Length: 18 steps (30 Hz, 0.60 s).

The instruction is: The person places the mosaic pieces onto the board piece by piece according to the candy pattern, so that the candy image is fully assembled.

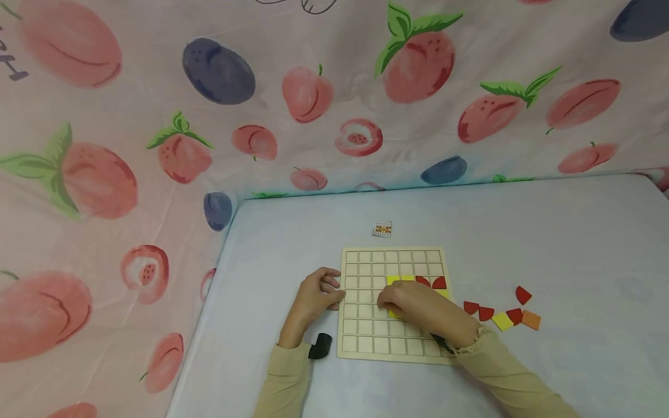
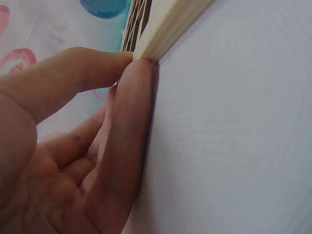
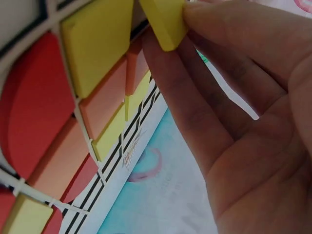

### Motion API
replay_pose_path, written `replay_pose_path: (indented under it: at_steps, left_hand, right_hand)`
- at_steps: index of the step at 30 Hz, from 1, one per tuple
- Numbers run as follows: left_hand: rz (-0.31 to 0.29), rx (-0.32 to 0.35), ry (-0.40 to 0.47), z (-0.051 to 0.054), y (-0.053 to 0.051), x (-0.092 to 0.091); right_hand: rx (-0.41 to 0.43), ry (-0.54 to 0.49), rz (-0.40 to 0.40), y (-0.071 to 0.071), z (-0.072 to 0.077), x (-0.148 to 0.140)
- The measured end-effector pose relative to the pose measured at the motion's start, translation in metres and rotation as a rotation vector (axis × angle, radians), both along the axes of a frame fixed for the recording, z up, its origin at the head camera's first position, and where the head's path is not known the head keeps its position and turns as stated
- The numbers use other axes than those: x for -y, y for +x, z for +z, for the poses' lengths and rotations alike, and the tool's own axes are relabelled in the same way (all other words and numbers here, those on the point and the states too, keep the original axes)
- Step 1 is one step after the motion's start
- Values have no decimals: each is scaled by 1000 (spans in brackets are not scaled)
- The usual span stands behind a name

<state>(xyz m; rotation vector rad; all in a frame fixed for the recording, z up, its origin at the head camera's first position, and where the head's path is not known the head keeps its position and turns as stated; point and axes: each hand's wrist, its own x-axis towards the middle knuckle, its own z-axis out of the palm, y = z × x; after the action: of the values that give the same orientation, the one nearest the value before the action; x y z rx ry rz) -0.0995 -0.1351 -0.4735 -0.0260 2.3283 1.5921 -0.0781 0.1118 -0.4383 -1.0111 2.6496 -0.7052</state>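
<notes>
A wooden grid board (image 1: 358, 328) lies flat on the table, with yellow and red tiles in some of its squares. At the board's left edge is my left hand (image 1: 315, 296); the left wrist view shows the thumb and index finger (image 2: 131, 107) pinching the rim of the board (image 2: 168, 29). My right hand (image 1: 413, 302) is over the middle of the grid. Between thumb and fingers it pinches a yellow tile (image 3: 165, 22), close to another yellow tile (image 3: 97, 46) set in the grid. Orange tiles (image 3: 105, 95) and a red quarter-round tile (image 3: 36, 107) sit beside it.
Right of the board lie loose pieces: several red quarter-rounds (image 1: 522, 295), a yellow square (image 1: 503, 321) and an orange square (image 1: 531, 320). A small pattern card (image 1: 382, 229) is behind the board. A black object (image 1: 320, 346) is by the left wrist. Fruit-printed cloth (image 1: 313, 151) hangs behind.
</notes>
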Motion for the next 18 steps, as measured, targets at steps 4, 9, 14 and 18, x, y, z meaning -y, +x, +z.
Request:
replay_pose_path:
  at_steps: [4, 9, 14, 18]
  left_hand:
    - [-1, 7, -8, 12, 3, -4]
    - [-12, 8, -19, 33, 9, -8]
    - [-3, 4, -13, 21, 6, -6]
    - [8, 6, -8, 4, 1, -2]
  right_hand:
    - [10, 7, -5, 1, 0, 0]
    - [0, 2, 2, 2, -1, 0]
    - [-31, 4, -2, 3, -2, 0]
    - [-58, 24, -14, 4, -2, -1]
